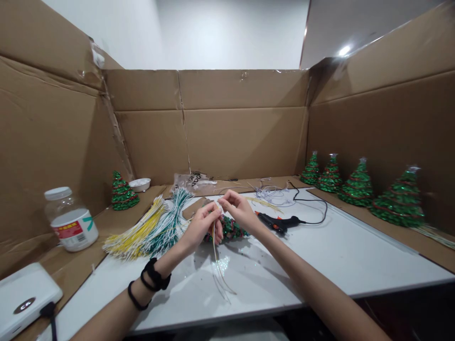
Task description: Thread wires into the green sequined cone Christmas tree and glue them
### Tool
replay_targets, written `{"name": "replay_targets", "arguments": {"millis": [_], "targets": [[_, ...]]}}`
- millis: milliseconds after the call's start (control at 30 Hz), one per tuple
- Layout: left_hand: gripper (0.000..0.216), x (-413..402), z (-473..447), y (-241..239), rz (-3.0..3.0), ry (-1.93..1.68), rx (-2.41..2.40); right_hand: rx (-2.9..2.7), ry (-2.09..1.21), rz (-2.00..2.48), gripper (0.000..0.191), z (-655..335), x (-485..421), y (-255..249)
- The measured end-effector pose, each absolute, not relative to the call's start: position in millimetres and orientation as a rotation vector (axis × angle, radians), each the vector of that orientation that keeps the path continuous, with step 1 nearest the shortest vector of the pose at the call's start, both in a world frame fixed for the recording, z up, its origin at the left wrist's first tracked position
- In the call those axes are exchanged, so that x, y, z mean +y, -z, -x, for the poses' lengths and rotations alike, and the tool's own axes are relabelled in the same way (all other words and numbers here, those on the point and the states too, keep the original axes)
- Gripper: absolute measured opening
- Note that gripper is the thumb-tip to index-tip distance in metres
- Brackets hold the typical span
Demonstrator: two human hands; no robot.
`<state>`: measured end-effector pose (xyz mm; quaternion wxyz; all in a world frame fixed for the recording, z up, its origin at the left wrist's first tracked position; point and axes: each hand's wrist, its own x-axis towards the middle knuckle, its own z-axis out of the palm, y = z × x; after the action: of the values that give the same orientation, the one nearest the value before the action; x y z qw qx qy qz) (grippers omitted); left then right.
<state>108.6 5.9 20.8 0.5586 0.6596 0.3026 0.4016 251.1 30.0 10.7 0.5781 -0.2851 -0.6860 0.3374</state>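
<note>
In our left hand [202, 227] we pinch thin, curved, pale-yellow strands [215, 257]; whether our right hand [240, 211] grips, we cannot tell.

lidded jar [72, 222]: left | white bowl [140, 185]: rear left | plastic bag [192, 182]: rear | cardboard walls [241, 137]: three sides

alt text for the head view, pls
A person's left hand and right hand meet over a white table, thin yellowish strands hanging from the left hand, a green decoration partly hidden behind them. A glue gun lies to the right, a yellow bundle and green bundle to the left; four Christmas trees stand far right.
</note>
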Motion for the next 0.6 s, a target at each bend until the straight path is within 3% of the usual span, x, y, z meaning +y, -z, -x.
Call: {"name": "replay_targets", "arguments": {"millis": [333,600], "targets": [[0.033,4,-111,-14,-1.479,-0.935,0.723,-1.797,-0.373,0.734,0.023,-250,29,-3],[0.032,2,-114,-10,-1.428,-0.943,0.702,-1.971,0.176,0.722,0.022,-253,40,7]]}}
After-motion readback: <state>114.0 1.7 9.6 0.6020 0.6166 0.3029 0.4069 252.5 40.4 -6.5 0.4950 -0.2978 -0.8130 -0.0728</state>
